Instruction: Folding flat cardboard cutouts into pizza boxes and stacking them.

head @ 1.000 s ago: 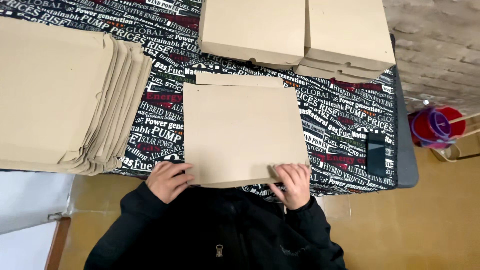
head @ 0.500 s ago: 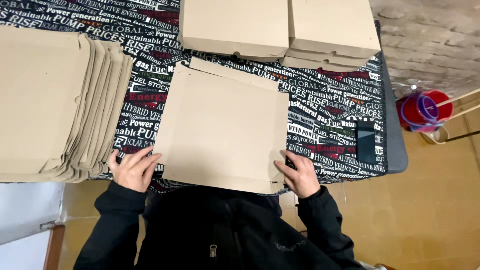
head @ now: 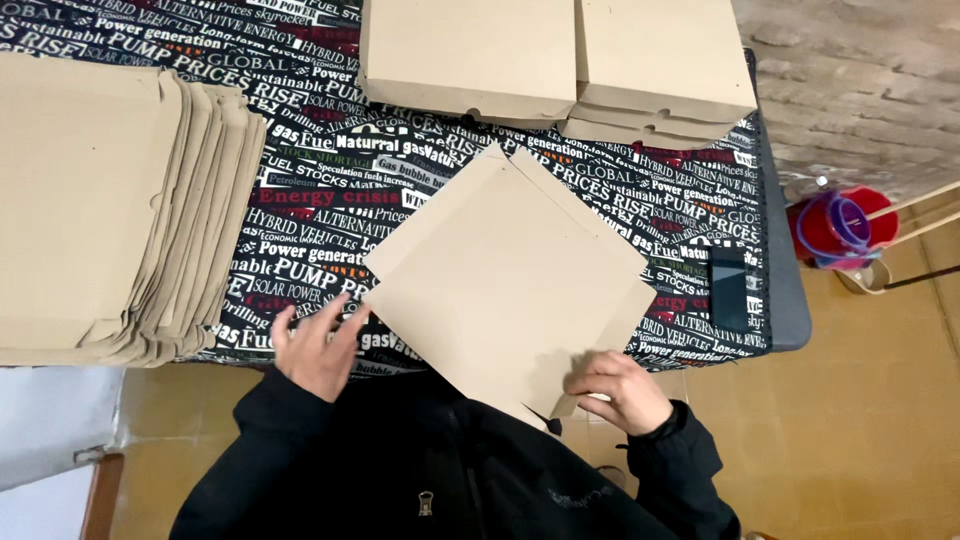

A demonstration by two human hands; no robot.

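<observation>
While turned corner-up like a diamond, flat cardboard sheet [head: 505, 285] lies across near edge of table [head: 785, 320], lowest corner hanging past the edge over dark jacket [head: 440, 480]. Second layer of same sheet showing as a strip along upper-left side.

Left hand [head: 318, 350]: open, fingers spread, flat on the printed tablecloth [head: 330, 190], fingertips just at the sheet's left corner. Gripping nothing; contact with the cardboard edge too close to call.

Right hand [head: 618, 388]: curled at the sheet's lower-right edge, thumb and fingers closed on the cardboard near a small notch. Holding the sheet there, off the table edge.

Edges and room:
- Left side: tall fanned stack of flat sheets [head: 110, 210], edges stepped toward the right. Strip of bare cloth between stack and diamond sheet; left hand sits in that gap.
- Far side: two piles of folded boxes [head: 560, 60], side by side, touching. Top corner of the sheet near their front edge, narrow band of cloth between.
- Right side: dark phone [head: 727, 290] lying flat near table's right edge, just beside the sheet's right corner, apart from it.
- Beyond right edge: tiled floor [head: 860, 420], red bucket [head: 845, 228] with a purple item in it, well apart from the work.
- Near side: open air below the table edge, only jacket and sleeves there.
</observation>
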